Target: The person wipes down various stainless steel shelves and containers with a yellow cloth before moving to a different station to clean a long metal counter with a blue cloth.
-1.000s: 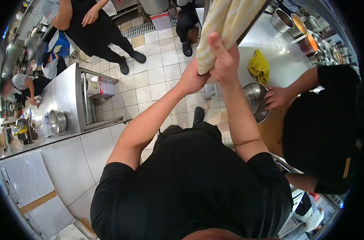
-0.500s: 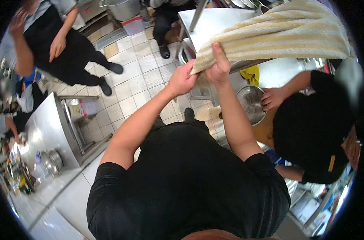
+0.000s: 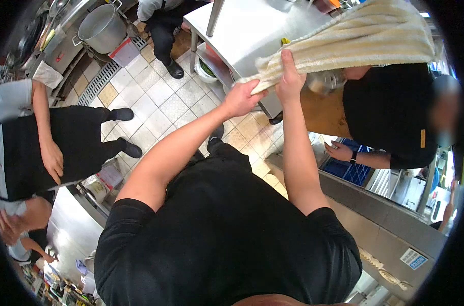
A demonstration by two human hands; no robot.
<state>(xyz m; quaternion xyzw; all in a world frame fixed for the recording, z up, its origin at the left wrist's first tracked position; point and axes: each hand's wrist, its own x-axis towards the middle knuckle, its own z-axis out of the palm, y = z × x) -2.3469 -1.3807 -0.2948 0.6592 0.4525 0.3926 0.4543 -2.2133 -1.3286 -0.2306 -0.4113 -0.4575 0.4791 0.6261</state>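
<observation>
Tiled kitchen floor (image 3: 155,97), steel table (image 3: 252,30) ahead. Towel (image 3: 354,41) is stretched out in the air above table. Left hand (image 3: 239,99) and right hand (image 3: 290,81) each pinch its near edge, fingers closed on cloth. Best keep grips apart, edge taut, clear of co-worker (image 3: 390,112).

I see both of my arms stretched forward over a tiled floor (image 3: 160,97). My left hand (image 3: 240,98) and my right hand (image 3: 290,80) each grip the near edge of a cream and yellow striped towel (image 3: 359,38), which spreads up and to the right. Under the towel stands a steel counter (image 3: 252,30). A co-worker in a black shirt (image 3: 390,112) stands just right of it. Another person in a black apron (image 3: 53,143) stands at left, near a large steel pot (image 3: 102,28).
</observation>
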